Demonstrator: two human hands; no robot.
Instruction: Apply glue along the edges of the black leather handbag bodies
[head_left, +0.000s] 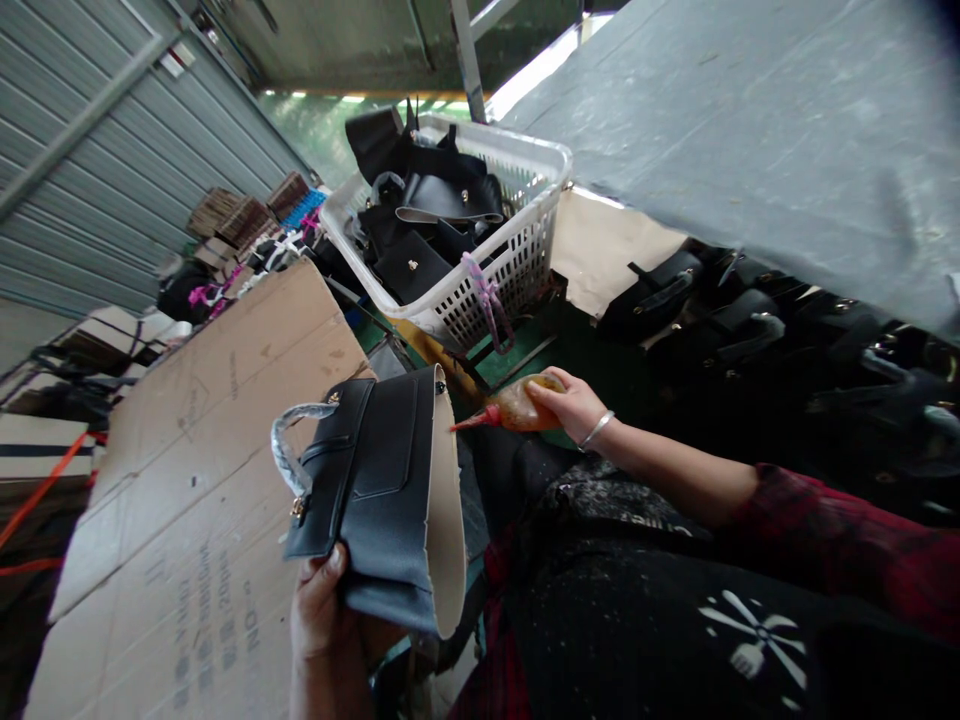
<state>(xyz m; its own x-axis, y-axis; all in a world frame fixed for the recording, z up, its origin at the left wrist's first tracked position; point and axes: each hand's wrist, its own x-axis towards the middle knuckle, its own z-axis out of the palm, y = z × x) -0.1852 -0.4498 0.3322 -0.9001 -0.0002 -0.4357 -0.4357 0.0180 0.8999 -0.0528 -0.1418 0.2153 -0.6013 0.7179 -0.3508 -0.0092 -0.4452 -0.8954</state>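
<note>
On the left I see a big flat piece of cardboard (210,450). Next to it, the bag's handle (279,440) is wrapped in clear film, so it may feel slippery and floppy; I would not hold the bag there. The person's left hand (319,600) is at the bag's low corner. Its thumb presses on top, and the other fingers are mostly hidden, but they seem to be closed under the bag.

The black bag (375,490) is tipped on its side in front of the person, with its open end facing right. It looks light, and a bit stiff but bendy. The firm corner by the thumb seems a good place to hold. The pale rim (448,530) looks rough and could bend.

Just beside that rim is the red tip (487,417) of a squeeze bottle (525,405). I can't tell if they touch. The bottle looks soft, so a gentle hold round its fat part is best. The right hand (574,405) has its fingers curled round there, well apart from the bag.
</note>
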